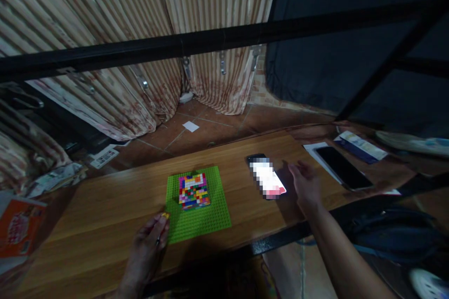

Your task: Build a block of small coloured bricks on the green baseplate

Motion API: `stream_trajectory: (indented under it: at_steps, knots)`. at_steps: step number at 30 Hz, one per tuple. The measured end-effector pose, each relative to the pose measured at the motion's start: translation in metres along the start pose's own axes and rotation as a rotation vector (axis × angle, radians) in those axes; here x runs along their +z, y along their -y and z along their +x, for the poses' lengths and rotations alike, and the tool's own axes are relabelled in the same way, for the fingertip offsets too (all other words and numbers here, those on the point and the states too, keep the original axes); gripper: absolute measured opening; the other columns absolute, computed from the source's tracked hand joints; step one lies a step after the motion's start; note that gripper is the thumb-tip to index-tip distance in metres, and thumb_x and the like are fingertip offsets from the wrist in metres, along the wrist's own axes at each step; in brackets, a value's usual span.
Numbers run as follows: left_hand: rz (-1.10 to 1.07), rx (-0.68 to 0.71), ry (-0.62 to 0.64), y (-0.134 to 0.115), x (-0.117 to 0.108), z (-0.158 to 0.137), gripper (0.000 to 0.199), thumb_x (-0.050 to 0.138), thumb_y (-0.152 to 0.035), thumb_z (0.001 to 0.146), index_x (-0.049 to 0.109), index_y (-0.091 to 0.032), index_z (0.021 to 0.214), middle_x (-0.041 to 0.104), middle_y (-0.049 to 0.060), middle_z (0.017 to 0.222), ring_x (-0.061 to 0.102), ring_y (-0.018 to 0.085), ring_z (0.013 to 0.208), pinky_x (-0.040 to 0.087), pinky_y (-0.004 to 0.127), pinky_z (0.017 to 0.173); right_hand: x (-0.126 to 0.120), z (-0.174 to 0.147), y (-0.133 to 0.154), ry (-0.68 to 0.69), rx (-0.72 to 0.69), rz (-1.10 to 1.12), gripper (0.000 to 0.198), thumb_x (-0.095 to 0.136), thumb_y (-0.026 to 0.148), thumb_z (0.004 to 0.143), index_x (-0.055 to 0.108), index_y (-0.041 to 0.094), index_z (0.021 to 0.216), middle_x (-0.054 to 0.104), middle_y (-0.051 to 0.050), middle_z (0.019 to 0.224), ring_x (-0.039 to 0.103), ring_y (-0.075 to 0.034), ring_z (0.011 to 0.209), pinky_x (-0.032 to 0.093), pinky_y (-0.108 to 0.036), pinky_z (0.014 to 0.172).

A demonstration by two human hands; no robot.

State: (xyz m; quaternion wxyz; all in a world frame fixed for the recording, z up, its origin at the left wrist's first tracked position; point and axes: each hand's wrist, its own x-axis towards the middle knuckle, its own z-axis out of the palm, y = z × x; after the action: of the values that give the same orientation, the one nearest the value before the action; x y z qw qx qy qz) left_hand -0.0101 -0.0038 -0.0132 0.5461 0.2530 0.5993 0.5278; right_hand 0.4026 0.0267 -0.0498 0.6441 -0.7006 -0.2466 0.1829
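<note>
A block of stacked multicoloured toy bricks (194,191) stands on a green studded baseplate (219,215) on the wooden table. Just off the baseplate's near left edge, my left hand (149,238) pinches a small yellow toy brick (164,215) between thumb and fingertips. To the right lies a phone (267,178) with its bright screen lit and blurred out. My right hand (306,182) hovers beside the phone's right side, apart from it, with the fingers loosely stretched and nothing visible in them.
A second, dark phone (343,167) lies on white paper at the right, near a blue-and-white leaflet (363,145). A black metal bar (224,39) crosses beyond the wooden table (115,196). An orange package (21,226) sits at the far left. Striped curtains (133,18) hang behind.
</note>
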Motion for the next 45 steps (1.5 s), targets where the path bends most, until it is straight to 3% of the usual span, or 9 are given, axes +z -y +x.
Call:
stream_trajectory:
  at_steps: [4,8,11,14,18,26,31,36,45]
  knots:
    - [-0.047,-0.005,0.042,0.0,0.002,-0.001,0.04,0.086,-0.033,0.044,0.066,-0.014,0.072,0.06,-0.002,0.068,0.054,0.006,0.06,0.045,0.012,0.054,-0.014,-0.037,0.017,-0.084,-0.038,0.049,0.046,0.069,0.043,0.066,0.06,0.015,0.101,0.065,-0.005,0.082,0.061,-0.018,0.075,0.047,-0.033,0.072]
    - [0.002,-0.034,0.092,-0.004,0.006,-0.011,0.04,0.084,-0.038,0.047,0.065,-0.015,0.074,0.055,-0.004,0.063,0.049,0.004,0.055,0.039,0.011,0.049,-0.013,-0.11,0.049,0.21,-0.063,-0.081,0.029,0.063,0.042,0.076,0.065,0.019,0.093,0.067,-0.007,0.092,0.062,-0.02,0.085,0.048,-0.032,0.074]
    - [0.064,-0.105,0.187,-0.002,0.014,-0.029,0.042,0.082,-0.043,0.05,0.064,-0.016,0.076,0.05,-0.005,0.058,0.042,0.004,0.049,0.03,0.013,0.043,-0.002,-0.169,0.069,0.575,-0.133,-0.064,0.021,0.056,0.035,0.084,0.066,0.022,0.097,0.067,-0.005,0.094,0.062,-0.018,0.087,0.049,-0.028,0.075]
    - [0.138,-0.181,0.375,0.004,0.023,-0.049,0.04,0.076,-0.048,0.059,0.063,-0.016,0.079,0.047,-0.006,0.055,0.036,0.004,0.045,0.023,0.015,0.041,0.012,-0.211,0.079,0.856,-0.247,-0.037,0.022,0.051,0.025,0.088,0.064,0.026,0.105,0.065,-0.003,0.095,0.061,-0.016,0.089,0.049,-0.025,0.077]
    - [0.132,-0.195,0.647,0.014,0.03,-0.066,0.037,0.066,-0.051,0.071,0.057,-0.015,0.072,0.04,-0.007,0.046,0.028,0.004,0.041,0.017,0.018,0.041,0.022,-0.233,0.082,1.029,-0.29,0.002,0.03,0.047,0.019,0.089,0.058,0.027,0.116,0.063,-0.004,0.102,0.06,-0.015,0.095,0.049,-0.025,0.081]
    - [-0.075,-0.213,0.753,0.017,0.025,-0.075,0.031,0.064,-0.045,0.076,0.055,-0.015,0.074,0.039,-0.008,0.044,0.024,0.004,0.038,0.013,0.022,0.043,0.02,-0.236,0.08,1.068,-0.231,0.088,0.027,0.053,0.021,0.088,0.062,0.032,0.111,0.063,-0.002,0.102,0.06,-0.014,0.097,0.047,-0.026,0.084]
    - [-0.152,-0.226,0.823,0.023,0.03,-0.073,0.036,0.064,-0.049,0.072,0.052,-0.016,0.066,0.038,-0.008,0.041,0.024,0.004,0.037,0.014,0.022,0.041,0.019,-0.233,0.085,1.031,-0.218,0.042,0.021,0.057,0.022,0.085,0.064,0.029,0.104,0.063,-0.001,0.096,0.06,-0.013,0.087,0.047,-0.023,0.077]
    - [-0.138,-0.292,0.768,0.03,0.03,-0.072,0.04,0.061,-0.049,0.075,0.048,-0.015,0.057,0.037,-0.006,0.044,0.024,0.004,0.039,0.013,0.023,0.042,0.021,-0.233,0.087,1.007,-0.173,-0.025,0.012,0.06,0.021,0.081,0.065,0.023,0.092,0.062,-0.001,0.087,0.06,-0.014,0.082,0.047,-0.023,0.072]
    - [-0.136,-0.334,0.709,0.029,0.025,-0.077,0.037,0.056,-0.047,0.08,0.05,-0.016,0.06,0.037,-0.005,0.049,0.028,0.007,0.044,0.017,0.024,0.046,0.026,-0.235,0.078,0.968,-0.15,-0.076,0.008,0.066,0.028,0.076,0.064,0.02,0.079,0.06,-0.001,0.075,0.059,-0.015,0.071,0.048,-0.023,0.063]
